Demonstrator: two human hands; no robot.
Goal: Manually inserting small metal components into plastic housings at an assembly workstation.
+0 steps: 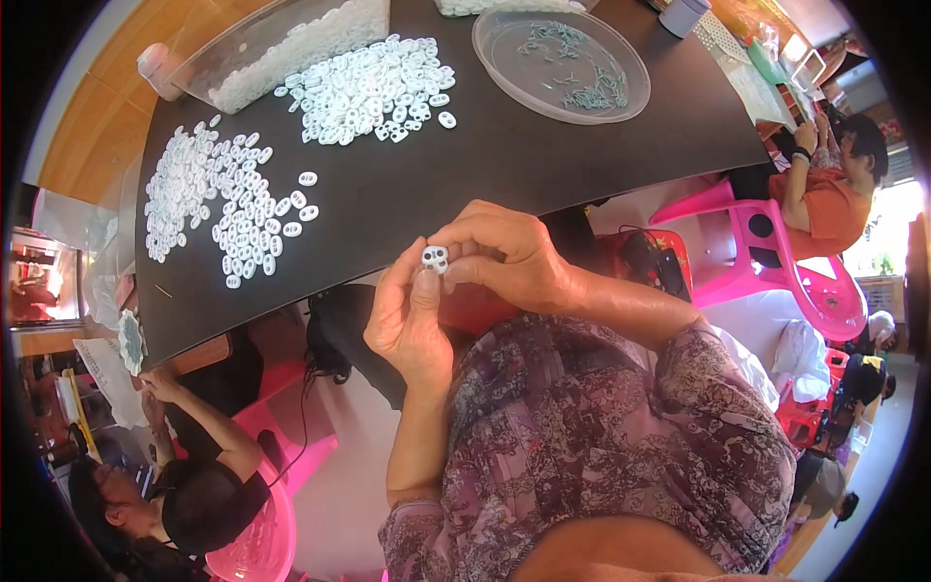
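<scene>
Just off the near edge of the dark table, both my hands meet around a small white plastic piece with two dark holes (434, 258). My left hand (409, 325) is closed, its thumb and fingers pinching the piece from the left and below. From the right, my right hand (514, 254) is closed too, thumb and forefinger at the same piece. Whether a second part sits under the fingertips is hidden. On the table lie a heap of white oval pieces with holes (373, 89) and, further left, a spread of white ovals with dark slots (250, 209).
A clear bin (301, 53) of white pieces stands at the back left. A round clear tray (485, 73) holds small grey-green bits. The dark table's (436, 179) edge runs before me. Co-workers sit left (213, 504) and right (824, 209), beside pink chairs (742, 247).
</scene>
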